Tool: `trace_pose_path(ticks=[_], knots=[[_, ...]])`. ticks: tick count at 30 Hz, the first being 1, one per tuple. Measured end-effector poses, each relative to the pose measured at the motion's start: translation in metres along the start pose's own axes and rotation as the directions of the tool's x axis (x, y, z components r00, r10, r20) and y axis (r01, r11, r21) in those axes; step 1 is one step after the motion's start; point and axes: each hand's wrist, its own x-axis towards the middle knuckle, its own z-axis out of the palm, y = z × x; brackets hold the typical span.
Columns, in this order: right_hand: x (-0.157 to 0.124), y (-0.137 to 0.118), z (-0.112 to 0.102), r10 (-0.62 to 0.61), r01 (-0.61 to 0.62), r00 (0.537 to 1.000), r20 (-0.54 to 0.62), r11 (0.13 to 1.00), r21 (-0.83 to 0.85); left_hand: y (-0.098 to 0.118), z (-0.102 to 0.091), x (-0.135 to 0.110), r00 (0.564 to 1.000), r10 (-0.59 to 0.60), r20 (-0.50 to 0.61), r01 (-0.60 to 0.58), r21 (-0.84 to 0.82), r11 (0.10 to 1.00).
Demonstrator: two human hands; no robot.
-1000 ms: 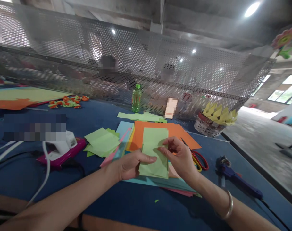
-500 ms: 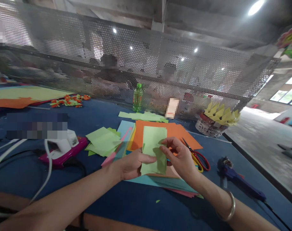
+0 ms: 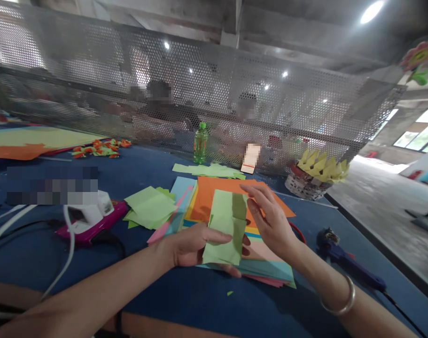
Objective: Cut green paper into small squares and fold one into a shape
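Observation:
My left hand (image 3: 190,246) pinches a light green paper strip (image 3: 225,225) at its lower left, thumb on top and fingers underneath. The strip stands tilted above a stack of coloured paper sheets (image 3: 266,267) on the blue table (image 3: 199,300). My right hand (image 3: 270,220) hovers just right of the strip with its fingers stretched out and apart, holding nothing. An orange sheet (image 3: 206,197) lies on top of the stack behind the strip. Red-handled scissors (image 3: 298,230) are mostly hidden behind my right hand.
A pile of green paper squares (image 3: 150,206) lies left of the stack. A white and pink device (image 3: 90,218) with cables sits further left. A blue glue gun (image 3: 344,263) lies at the right. A green bottle (image 3: 200,143), basket of yellow paper (image 3: 315,176) and mesh screen (image 3: 199,94) stand behind.
My right hand has let go of the green strip and opened, rising to its right. My left hand keeps the strip, now lifted and tilted.

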Motion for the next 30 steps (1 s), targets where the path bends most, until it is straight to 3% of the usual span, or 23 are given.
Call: trace_pose_path(ticks=[8,20,24,27,30], knots=[[-0.001,0.002,0.001,0.0,0.001,0.999,0.034,1.0,-0.023,-0.001,-0.009,0.003,1.0,-0.013,-0.009,0.013,-0.011,1.0],[-0.001,0.004,0.004,0.008,-0.004,0.998,0.063,0.998,-0.056,0.0,-0.004,0.002,1.0,0.011,-0.011,-0.011,0.002,1.0],[-0.005,-0.006,0.003,-0.089,0.087,0.996,0.001,0.97,-0.227,0.0,-0.007,0.003,0.99,0.086,-0.108,-0.091,-0.04,0.995],[-0.01,-0.018,0.006,-0.214,0.238,0.97,0.117,0.93,-0.28,0.001,-0.009,0.005,0.975,0.08,-0.206,-0.097,-0.078,0.992],[-0.016,-0.025,0.012,-0.26,0.324,0.932,0.251,0.909,-0.262,0.0,-0.011,0.006,0.941,0.063,-0.334,-0.086,-0.056,0.995]])
